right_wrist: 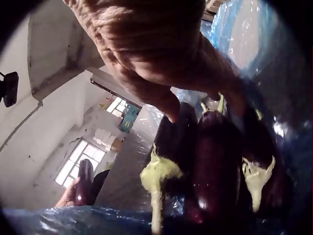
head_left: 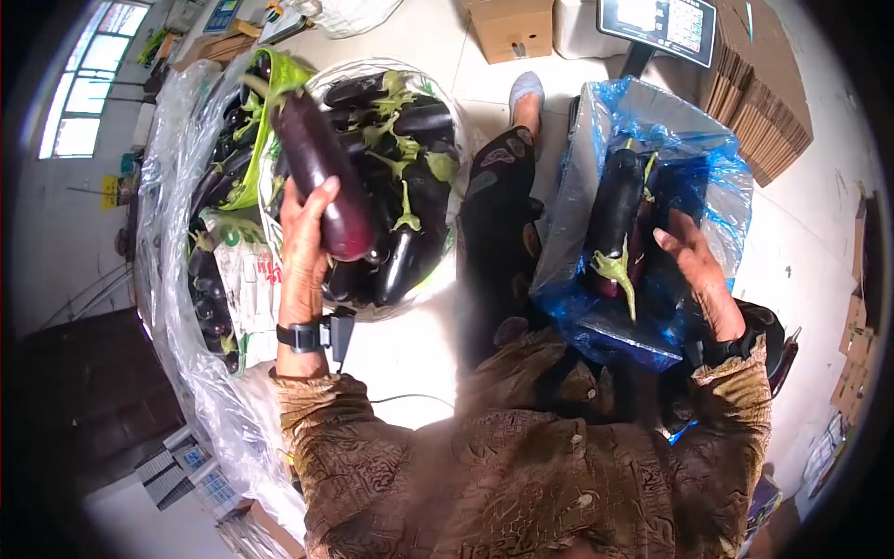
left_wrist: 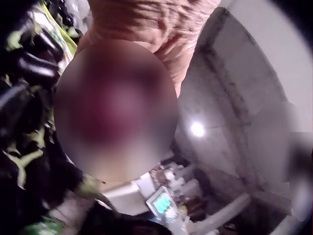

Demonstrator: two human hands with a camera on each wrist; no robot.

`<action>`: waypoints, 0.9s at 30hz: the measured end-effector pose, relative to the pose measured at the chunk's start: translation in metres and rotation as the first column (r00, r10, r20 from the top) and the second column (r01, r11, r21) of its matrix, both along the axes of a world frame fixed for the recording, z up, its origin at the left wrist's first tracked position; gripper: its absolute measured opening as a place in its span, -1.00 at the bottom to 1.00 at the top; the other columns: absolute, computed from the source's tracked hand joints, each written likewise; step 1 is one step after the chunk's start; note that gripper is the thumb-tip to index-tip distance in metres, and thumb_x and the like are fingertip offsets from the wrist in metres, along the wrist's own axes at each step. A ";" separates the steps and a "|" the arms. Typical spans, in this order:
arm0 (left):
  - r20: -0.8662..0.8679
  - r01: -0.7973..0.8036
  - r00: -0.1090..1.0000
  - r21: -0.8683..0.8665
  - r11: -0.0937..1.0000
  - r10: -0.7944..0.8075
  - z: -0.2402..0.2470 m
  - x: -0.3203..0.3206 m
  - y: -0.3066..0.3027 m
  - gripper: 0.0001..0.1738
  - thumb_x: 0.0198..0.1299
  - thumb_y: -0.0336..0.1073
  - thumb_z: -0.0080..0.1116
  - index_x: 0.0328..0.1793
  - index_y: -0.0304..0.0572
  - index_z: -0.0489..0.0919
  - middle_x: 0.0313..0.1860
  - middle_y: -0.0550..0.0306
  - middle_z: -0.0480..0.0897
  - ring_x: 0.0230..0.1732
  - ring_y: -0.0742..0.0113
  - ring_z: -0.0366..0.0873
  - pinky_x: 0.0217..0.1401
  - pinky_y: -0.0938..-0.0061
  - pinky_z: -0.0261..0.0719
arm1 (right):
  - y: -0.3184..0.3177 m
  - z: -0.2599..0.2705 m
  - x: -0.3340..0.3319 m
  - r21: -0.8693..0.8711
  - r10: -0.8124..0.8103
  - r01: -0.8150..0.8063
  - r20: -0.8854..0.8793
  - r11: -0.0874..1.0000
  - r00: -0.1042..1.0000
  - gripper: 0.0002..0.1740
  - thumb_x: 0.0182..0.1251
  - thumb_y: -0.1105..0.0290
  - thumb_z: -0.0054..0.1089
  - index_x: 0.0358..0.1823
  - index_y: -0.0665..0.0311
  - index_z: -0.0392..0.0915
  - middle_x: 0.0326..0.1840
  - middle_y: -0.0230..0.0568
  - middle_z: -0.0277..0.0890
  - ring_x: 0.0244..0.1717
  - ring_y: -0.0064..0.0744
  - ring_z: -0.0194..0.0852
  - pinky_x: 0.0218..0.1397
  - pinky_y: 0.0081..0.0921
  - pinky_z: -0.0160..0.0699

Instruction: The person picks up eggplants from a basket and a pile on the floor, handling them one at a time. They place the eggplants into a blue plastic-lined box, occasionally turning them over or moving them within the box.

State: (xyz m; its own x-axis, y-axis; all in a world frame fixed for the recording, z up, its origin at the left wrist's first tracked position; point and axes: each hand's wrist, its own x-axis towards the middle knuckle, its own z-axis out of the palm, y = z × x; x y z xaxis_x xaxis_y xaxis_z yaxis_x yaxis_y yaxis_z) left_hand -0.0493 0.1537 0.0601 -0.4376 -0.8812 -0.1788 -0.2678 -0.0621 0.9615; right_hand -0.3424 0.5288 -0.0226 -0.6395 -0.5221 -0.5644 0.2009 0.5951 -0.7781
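My left hand (head_left: pixel 303 224) grips a large purple eggplant (head_left: pixel 315 154) by its lower half, raised over a round, plastic-lined container heaped with eggplants (head_left: pixel 405 140). In the left wrist view a blurred disc hides most of that eggplant, below the left hand (left_wrist: pixel 151 22). My right hand (head_left: pixel 697 270) is inside a box lined with a blue plastic bag (head_left: pixel 568 200), fingers spread and loosely bent. Within that box lies a dark eggplant (head_left: pixel 615 200), its green stem toward me. The right wrist view shows several eggplants side by side, including a middle one (right_wrist: pixel 215 161), under the right hand (right_wrist: pixel 146 46).
A scale display (head_left: pixel 656 23) stands beyond the blue-lined box, with stacked flat cardboard (head_left: pixel 759 93) to its right. Clear plastic sheeting (head_left: pixel 172 233) and a green net bag (head_left: pixel 250 172) of eggplants lie at the left. A cardboard box (head_left: pixel 510 33) is at the back.
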 end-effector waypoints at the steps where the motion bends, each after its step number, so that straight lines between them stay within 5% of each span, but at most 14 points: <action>1: 0.056 -0.055 0.997 -0.034 0.998 0.057 -0.017 0.020 -0.020 -0.29 0.10 -0.15 0.38 0.32 -0.31 0.36 -0.01 0.00 0.58 -0.08 0.23 0.59 0.00 0.34 0.60 | -0.001 -0.003 0.003 -0.027 -0.034 0.036 0.076 0.999 0.996 -0.20 0.38 0.18 0.22 0.51 0.39 0.10 0.53 0.16 0.13 0.56 -0.03 0.05 0.56 -0.26 0.03; 4: 0.144 -0.260 0.952 -0.081 0.962 0.269 -0.068 0.072 -0.059 -0.13 -0.02 -0.01 0.46 0.34 -0.35 0.37 0.05 -0.07 0.58 -0.02 0.15 0.59 0.07 0.32 0.57 | -0.005 -0.024 0.011 -0.035 -0.017 0.024 0.178 0.999 0.984 -0.37 0.41 0.10 0.20 0.35 0.35 0.33 0.24 -0.09 0.45 0.26 -0.25 0.36 0.32 -0.32 0.31; 5: 0.204 -0.285 0.942 0.072 0.956 0.266 -0.085 0.092 -0.076 -0.11 -0.06 0.00 0.48 0.31 -0.38 0.39 0.07 -0.07 0.58 -0.01 0.13 0.59 0.06 0.29 0.59 | -0.007 -0.022 0.012 0.027 -0.056 0.051 0.249 0.998 0.967 -0.40 0.42 0.06 0.20 0.31 0.32 0.38 0.17 -0.14 0.49 0.18 -0.30 0.41 0.21 -0.33 0.40; 7: 0.147 -0.398 0.912 0.096 0.913 0.382 -0.085 0.089 -0.058 -0.40 0.03 -0.07 0.48 0.10 -0.29 0.56 -0.17 0.08 0.66 -0.22 0.24 0.65 -0.11 0.33 0.66 | -0.005 -0.030 0.010 0.059 -0.067 0.050 0.351 0.997 0.934 -0.43 0.43 0.01 0.18 0.25 0.28 0.43 0.12 -0.17 0.50 0.10 -0.35 0.44 0.06 -0.37 0.48; 12: 0.104 -0.409 0.912 0.161 0.898 0.397 -0.129 0.135 -0.063 -0.30 0.07 0.08 0.44 0.14 -0.31 0.52 -0.02 0.01 0.63 -0.05 0.13 0.64 0.04 0.19 0.67 | -0.001 -0.031 0.013 0.018 -0.045 0.041 0.387 0.999 0.921 0.32 0.00 -0.21 0.51 0.55 0.46 -0.08 0.29 0.00 0.43 0.24 -0.28 0.42 0.03 -0.40 0.49; 15: 0.149 -0.414 0.906 0.120 0.902 0.396 -0.137 0.141 -0.059 -0.28 0.09 0.08 0.43 0.18 -0.34 0.49 0.09 -0.05 0.59 0.05 0.09 0.61 0.12 0.21 0.63 | 0.008 -0.045 0.011 -0.064 -0.042 0.074 0.405 0.995 0.913 0.20 0.09 -0.22 0.43 0.52 0.44 0.03 0.23 -0.05 0.46 0.12 -0.36 0.45 0.04 -0.50 0.44; 17: 0.212 -0.436 0.888 0.104 0.894 0.408 -0.139 0.144 -0.062 -0.26 0.10 0.07 0.42 0.22 -0.37 0.47 0.16 -0.08 0.56 0.11 0.07 0.58 0.18 0.22 0.60 | 0.000 -0.044 0.003 -0.109 -0.005 0.066 0.483 0.992 0.875 -0.24 0.34 -0.05 0.26 0.35 0.36 0.32 0.13 -0.14 0.52 0.02 -0.41 0.48 -0.02 -0.52 0.44; 19: 0.683 -0.007 0.354 -0.682 0.731 0.640 -0.136 0.141 -0.072 -0.20 0.12 0.02 0.41 0.34 -0.35 0.41 0.26 -0.15 0.49 0.24 0.08 0.49 0.29 0.23 0.50 | -0.001 -0.054 0.005 0.006 -0.087 0.091 0.374 0.996 0.923 -0.33 0.35 0.07 0.26 0.33 0.33 0.34 0.11 -0.14 0.53 -0.05 -0.40 0.51 -0.11 -0.52 0.46; 20: 0.533 0.104 0.708 -0.728 0.678 0.464 -0.131 0.140 -0.077 -0.27 0.20 -0.15 0.35 0.43 -0.29 0.36 0.28 -0.17 0.49 0.29 0.13 0.44 0.37 0.26 0.40 | 0.000 -0.057 0.004 -0.059 -0.073 0.106 0.407 0.993 0.910 -0.36 0.34 0.12 0.28 0.32 0.32 0.35 0.07 -0.20 0.52 -0.03 -0.42 0.47 0.00 -0.49 0.42; 22: 0.206 0.077 0.978 -0.530 0.845 0.040 -0.068 0.045 0.002 -0.49 0.31 -0.34 0.21 0.35 -0.38 0.44 0.15 -0.04 0.60 0.13 0.22 0.56 0.25 0.41 0.49 | 0.003 -0.066 0.004 -0.107 -0.098 0.158 0.426 0.982 0.899 -0.48 0.30 0.25 0.30 0.23 0.28 0.42 0.00 -0.24 0.49 -0.06 -0.44 0.42 0.01 -0.42 0.41; 23: 0.271 0.249 0.953 -0.438 0.864 -0.138 -0.035 0.004 0.042 -0.56 0.35 -0.41 0.13 0.34 -0.36 0.45 0.13 -0.03 0.61 0.15 0.28 0.54 0.24 0.44 0.48 | -0.001 -0.038 0.006 -0.139 -0.092 0.162 0.411 0.977 0.907 -0.36 0.23 0.27 0.31 0.30 0.36 0.35 0.18 -0.03 0.46 0.22 -0.26 0.38 0.25 -0.33 0.34; 25: 0.355 0.524 0.843 -0.370 0.767 -0.404 0.005 -0.065 0.116 -0.46 0.05 -0.57 0.30 0.24 -0.20 0.56 0.13 0.05 0.61 0.14 0.21 0.57 0.20 0.40 0.50 | -0.013 -0.050 0.001 -0.042 -0.135 0.162 0.364 0.986 0.921 -0.30 0.18 0.23 0.34 0.31 0.39 0.34 0.22 0.05 0.41 0.29 -0.20 0.33 0.28 -0.32 0.32; 26: 0.471 0.750 0.650 -0.523 0.404 -0.597 0.012 -0.088 0.134 -0.39 -0.09 -0.62 0.32 0.19 -0.20 0.57 0.11 0.02 0.59 0.12 0.06 0.56 0.16 0.30 0.53 | -0.017 -0.058 0.001 -0.043 -0.143 0.171 0.365 0.984 0.920 -0.30 0.18 0.23 0.34 0.31 0.39 0.34 0.22 0.05 0.41 0.29 -0.20 0.33 0.28 -0.32 0.32; 27: 0.431 0.805 0.500 -0.552 0.219 -0.751 -0.001 -0.110 0.149 -0.31 -0.12 -0.58 0.37 0.27 -0.17 0.52 0.19 -0.03 0.54 0.21 -0.07 0.50 0.19 0.23 0.52 | -0.019 -0.067 0.001 0.057 -0.123 0.118 0.103 0.991 0.987 -0.30 0.16 0.22 0.36 0.28 0.41 0.37 0.19 0.05 0.44 0.27 -0.18 0.37 0.25 -0.32 0.35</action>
State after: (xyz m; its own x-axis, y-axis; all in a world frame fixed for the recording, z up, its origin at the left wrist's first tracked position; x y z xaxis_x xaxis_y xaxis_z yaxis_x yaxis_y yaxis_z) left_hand -0.1595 0.3025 0.0587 -0.9851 0.0249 0.1700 0.1243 0.7863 0.6053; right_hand -0.3416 0.5096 -0.0894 -0.6312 -0.4140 -0.6558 0.3529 0.5996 -0.7182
